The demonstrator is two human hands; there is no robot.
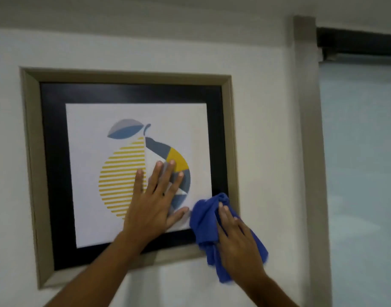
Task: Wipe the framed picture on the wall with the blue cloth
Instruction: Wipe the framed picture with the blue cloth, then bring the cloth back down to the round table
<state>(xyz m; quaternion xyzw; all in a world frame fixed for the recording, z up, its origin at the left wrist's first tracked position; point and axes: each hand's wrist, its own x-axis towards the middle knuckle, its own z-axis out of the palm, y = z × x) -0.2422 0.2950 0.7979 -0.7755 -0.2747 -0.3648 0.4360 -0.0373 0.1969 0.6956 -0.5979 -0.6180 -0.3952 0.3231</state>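
Note:
The framed picture hangs on the white wall, with a beige outer frame, a black border and a print of a yellow and blue fruit. My left hand lies flat on the glass over the print's lower right, fingers spread, holding nothing. My right hand presses the blue cloth against the frame's lower right corner. The cloth is bunched and hangs down past the frame's bottom edge onto the wall.
A beige vertical post runs down the wall to the right of the picture. Beyond it is a pale frosted panel under a dark rail. White wall surrounds the frame.

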